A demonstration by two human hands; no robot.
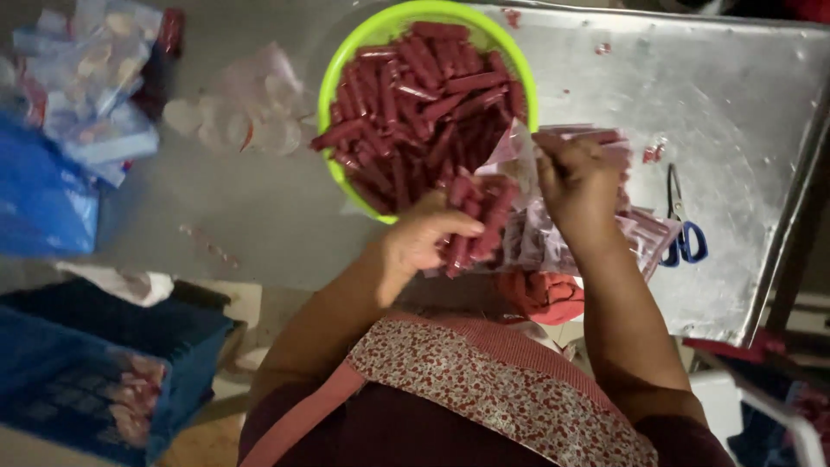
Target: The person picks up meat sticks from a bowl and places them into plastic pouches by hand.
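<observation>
A lime-green round bowl point(335, 79) holds a heap of dark red sausage-like sticks point(415, 104). My left hand point(424, 238) is closed around a bundle of several red sticks point(480, 220), just below the bowl's near rim. My right hand point(577, 186) pinches the mouth of a clear plastic bag point(510, 151), holding it up beside the bundle. Under my right hand lies a pile of filled clear packets point(640, 229) with red sticks inside.
A metal table point(735, 95) carries blue-handled scissors point(685, 233) at its right. Loose clear bags point(251, 112) lie on the floor left of the bowl. Blue crates point(95, 363) with packets stand lower left; stacked packets point(86, 78) sit upper left.
</observation>
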